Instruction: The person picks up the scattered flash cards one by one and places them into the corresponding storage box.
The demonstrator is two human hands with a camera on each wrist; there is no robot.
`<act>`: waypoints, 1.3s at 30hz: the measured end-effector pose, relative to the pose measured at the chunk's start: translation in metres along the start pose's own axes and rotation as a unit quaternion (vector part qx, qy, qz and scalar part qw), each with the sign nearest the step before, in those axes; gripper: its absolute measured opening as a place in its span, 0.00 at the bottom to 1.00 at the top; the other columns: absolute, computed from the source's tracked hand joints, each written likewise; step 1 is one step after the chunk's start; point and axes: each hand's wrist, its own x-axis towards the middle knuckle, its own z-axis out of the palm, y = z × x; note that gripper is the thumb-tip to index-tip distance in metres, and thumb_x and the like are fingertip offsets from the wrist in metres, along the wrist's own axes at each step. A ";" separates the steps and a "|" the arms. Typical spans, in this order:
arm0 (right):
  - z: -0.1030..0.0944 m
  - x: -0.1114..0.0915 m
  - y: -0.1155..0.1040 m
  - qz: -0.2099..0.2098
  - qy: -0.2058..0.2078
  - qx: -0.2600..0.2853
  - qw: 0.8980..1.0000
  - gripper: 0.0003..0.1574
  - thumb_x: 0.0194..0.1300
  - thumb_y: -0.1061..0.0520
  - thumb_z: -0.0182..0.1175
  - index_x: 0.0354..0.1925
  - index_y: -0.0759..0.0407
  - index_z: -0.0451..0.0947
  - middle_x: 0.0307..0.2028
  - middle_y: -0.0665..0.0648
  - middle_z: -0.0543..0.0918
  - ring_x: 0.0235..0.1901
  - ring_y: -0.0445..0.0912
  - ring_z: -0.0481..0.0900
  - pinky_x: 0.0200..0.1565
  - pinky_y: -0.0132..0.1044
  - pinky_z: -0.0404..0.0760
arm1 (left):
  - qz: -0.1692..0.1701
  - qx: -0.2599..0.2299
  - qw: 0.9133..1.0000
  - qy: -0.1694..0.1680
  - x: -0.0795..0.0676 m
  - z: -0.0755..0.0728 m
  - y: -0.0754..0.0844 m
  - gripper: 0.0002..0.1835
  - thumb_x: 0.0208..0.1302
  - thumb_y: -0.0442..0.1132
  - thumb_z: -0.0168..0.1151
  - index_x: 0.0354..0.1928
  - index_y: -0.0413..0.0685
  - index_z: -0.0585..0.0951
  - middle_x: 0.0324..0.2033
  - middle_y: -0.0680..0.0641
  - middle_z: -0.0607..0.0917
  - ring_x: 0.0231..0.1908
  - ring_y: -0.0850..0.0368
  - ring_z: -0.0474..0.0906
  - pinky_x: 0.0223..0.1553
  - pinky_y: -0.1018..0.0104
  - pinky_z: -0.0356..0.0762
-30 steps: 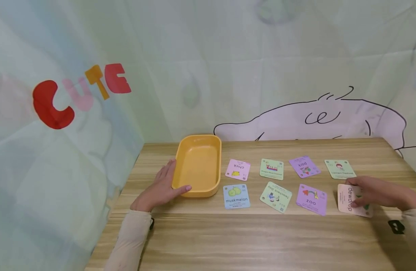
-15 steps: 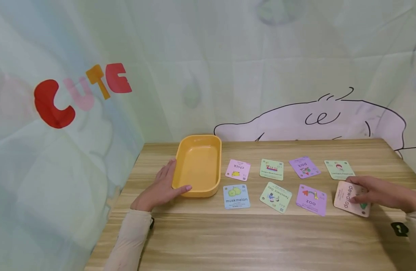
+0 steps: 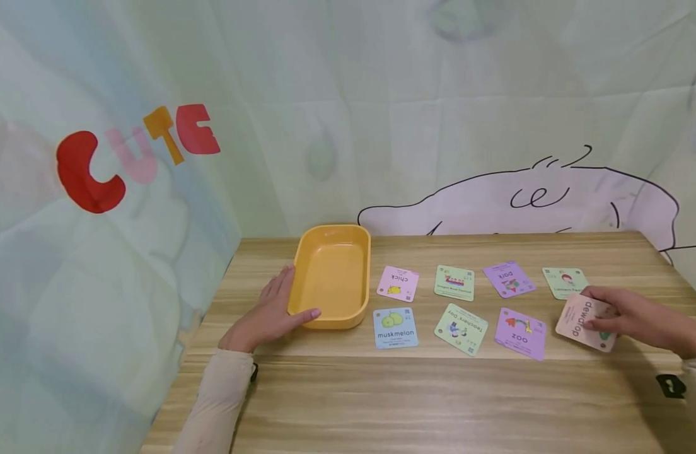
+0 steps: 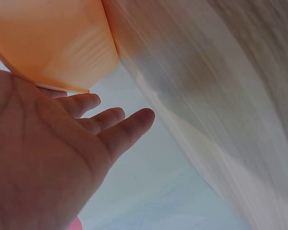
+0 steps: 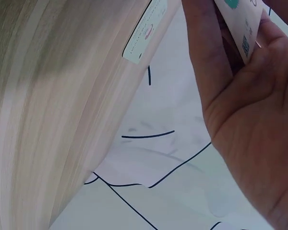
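Between thumb and fingers my right hand [image 3: 637,320] pinches a pale pink "dewdrop" flashcard [image 3: 572,323], tilted up over the right end of the table. In the right wrist view the same flashcard [image 5: 243,26] stands between the fingers, partly hidden by them. My left hand [image 3: 265,317] lies along the left side of a yellow tray [image 3: 332,277], its thumb at the front rim. Seen from the left wrist, its fingers [image 4: 127,132] are loosely extended beside the tray wall [image 4: 62,45]. Just behind the held card lies the green "Lantern Festival" card [image 3: 560,284], its corner covered.
On the wooden table [image 3: 410,403], several flashcards lie face up in two rows, including "chick" [image 3: 398,284], "muskmelon" [image 3: 396,328], "Teachers' Day" [image 3: 460,329], "park" [image 3: 509,279] and "zoo" [image 3: 521,333]. A printed cloth [image 3: 439,113] hangs behind and to the left.
My right hand has lifted the dewdrop card off the table and shifted it slightly left and back, tilting it. My left hand and the tray have stayed in place.
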 end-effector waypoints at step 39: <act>0.004 -0.006 -0.013 -0.071 0.193 -0.023 0.978 0.34 0.66 0.58 0.68 0.66 0.60 0.68 0.45 0.58 0.81 0.34 0.33 0.72 0.32 0.25 0.69 | 0.015 -0.005 1.000 0.010 0.001 0.001 -0.002 0.62 0.62 0.69 0.60 0.81 0.44 0.38 0.80 0.39 0.43 0.79 0.38 0.36 0.77 0.39 0.36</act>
